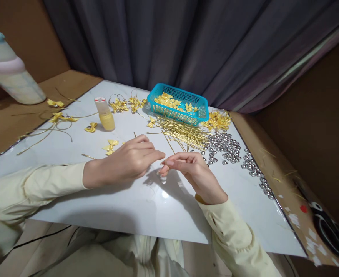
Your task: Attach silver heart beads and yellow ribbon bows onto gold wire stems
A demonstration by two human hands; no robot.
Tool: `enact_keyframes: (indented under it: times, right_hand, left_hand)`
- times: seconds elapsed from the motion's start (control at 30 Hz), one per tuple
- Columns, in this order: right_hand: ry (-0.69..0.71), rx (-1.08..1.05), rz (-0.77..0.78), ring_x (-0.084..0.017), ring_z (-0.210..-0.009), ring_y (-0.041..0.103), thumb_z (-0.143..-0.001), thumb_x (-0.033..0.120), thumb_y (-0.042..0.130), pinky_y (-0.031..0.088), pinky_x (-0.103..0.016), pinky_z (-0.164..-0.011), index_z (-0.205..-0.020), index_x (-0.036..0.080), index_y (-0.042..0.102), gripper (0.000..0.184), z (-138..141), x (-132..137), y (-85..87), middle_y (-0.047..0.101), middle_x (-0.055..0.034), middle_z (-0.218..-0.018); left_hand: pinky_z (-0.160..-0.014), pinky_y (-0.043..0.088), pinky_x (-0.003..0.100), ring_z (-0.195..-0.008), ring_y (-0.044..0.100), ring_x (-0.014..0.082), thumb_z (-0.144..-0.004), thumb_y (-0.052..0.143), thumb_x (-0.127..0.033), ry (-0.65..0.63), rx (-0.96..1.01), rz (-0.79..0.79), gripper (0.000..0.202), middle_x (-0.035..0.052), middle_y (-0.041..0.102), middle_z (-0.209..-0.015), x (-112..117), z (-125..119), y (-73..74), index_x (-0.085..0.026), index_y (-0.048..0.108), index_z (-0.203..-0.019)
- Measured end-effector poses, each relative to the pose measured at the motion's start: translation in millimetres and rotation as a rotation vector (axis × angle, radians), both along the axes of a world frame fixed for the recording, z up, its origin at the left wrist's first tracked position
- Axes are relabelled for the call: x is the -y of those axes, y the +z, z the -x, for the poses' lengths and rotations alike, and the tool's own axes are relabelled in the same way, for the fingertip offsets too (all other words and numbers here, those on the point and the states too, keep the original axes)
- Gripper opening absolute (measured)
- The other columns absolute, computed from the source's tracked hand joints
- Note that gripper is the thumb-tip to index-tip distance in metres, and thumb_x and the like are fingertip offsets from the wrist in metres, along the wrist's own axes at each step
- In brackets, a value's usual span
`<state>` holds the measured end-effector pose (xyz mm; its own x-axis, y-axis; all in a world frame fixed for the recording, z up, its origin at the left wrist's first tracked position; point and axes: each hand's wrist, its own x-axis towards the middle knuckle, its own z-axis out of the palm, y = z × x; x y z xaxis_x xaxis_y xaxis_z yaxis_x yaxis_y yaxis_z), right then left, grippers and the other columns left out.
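Over the middle of the white board, my left hand [135, 157] is closed, its fingers curled and its fingertips meeting those of my right hand. Thumb and forefinger of my right hand [191, 169] are pinched together; whatever lies between the fingertips is too small to name. A whitish wrap [163, 179] shows on one lower fingertip of that hand. Just behind my left hand lie yellow ribbon bows [110, 146], and a short gold cord [88, 156] lies beside its wrist. A pile of gold cords [183, 132] spreads beyond my right hand, next to many silver heart-shaped beads [225, 146].
A blue basket [178, 117] with yellow bows stands at the back, with finished-looking bows [219, 120] heaped beside it. A bottle of yellow liquid [106, 119] stands left. A tumbler [16, 73] is at far left, black-handled scissors [328, 231] at right.
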<state>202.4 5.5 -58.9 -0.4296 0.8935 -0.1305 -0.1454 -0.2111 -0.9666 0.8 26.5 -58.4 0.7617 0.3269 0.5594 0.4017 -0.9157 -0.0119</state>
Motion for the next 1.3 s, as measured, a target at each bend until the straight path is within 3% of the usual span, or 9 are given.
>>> enact_keyframes:
  times: [0.07,0.27,0.37,0.87,1.3]
  right_hand:
    - [0.000,0.008,0.001,-0.017,-0.065,0.067,-0.078,0.018,0.068,0.051,-0.031,-0.071,-0.072,0.014,0.075,0.010,0.0,-0.3,0.5,0.075,-0.0061,-0.070]
    - [0.016,-0.001,0.011,-0.018,-0.067,0.068,-0.078,0.020,0.069,0.051,-0.034,-0.077,-0.074,0.014,0.076,0.010,-1.8,-0.9,0.3,0.075,-0.0056,-0.069]
    - [0.041,-0.022,0.056,-0.019,-0.067,0.069,-0.076,0.020,0.069,0.051,-0.035,-0.077,-0.070,0.014,0.076,0.011,-2.5,-1.6,-1.1,0.075,-0.0059,-0.068]
    - [0.045,-0.102,0.130,-0.018,-0.062,0.068,-0.072,0.019,0.070,0.050,-0.035,-0.077,-0.070,0.014,0.076,0.008,-0.9,-3.4,-3.4,0.076,-0.0072,-0.069]
    - [0.032,-0.089,0.143,-0.018,-0.062,0.068,-0.070,0.020,0.070,0.050,-0.037,-0.078,-0.068,0.015,0.075,0.008,-1.2,-3.3,-2.5,0.075,-0.0066,-0.068]
  left_hand:
    - [-0.068,0.045,0.029,-0.066,0.063,0.0169,-0.088,0.041,-0.004,0.028,0.027,0.104,0.028,0.0072,0.074,-0.077,-0.1,-0.6,2.2,-0.012,0.068,-0.090]
    - [-0.059,0.045,0.018,-0.064,0.067,0.0109,-0.088,0.050,-0.015,0.134,0.117,0.710,0.023,-0.0010,0.076,-0.078,1.2,-3.4,12.8,-0.018,0.072,-0.084]
    - [-0.057,0.045,0.016,-0.061,0.066,0.0096,-0.088,0.052,-0.018,0.126,0.155,0.846,0.022,-0.0025,0.076,-0.075,1.0,-4.4,13.6,-0.018,0.073,-0.085]
    - [-0.057,0.046,0.015,-0.060,0.067,0.0097,-0.087,0.051,-0.017,0.099,0.184,0.759,0.023,-0.0012,0.077,-0.076,2.1,-4.9,11.8,-0.017,0.074,-0.086]
    - [-0.055,0.045,0.017,-0.057,0.067,0.0101,-0.088,0.048,-0.014,0.065,0.169,0.594,0.026,0.0015,0.077,-0.079,2.9,-4.9,11.2,-0.017,0.073,-0.087]
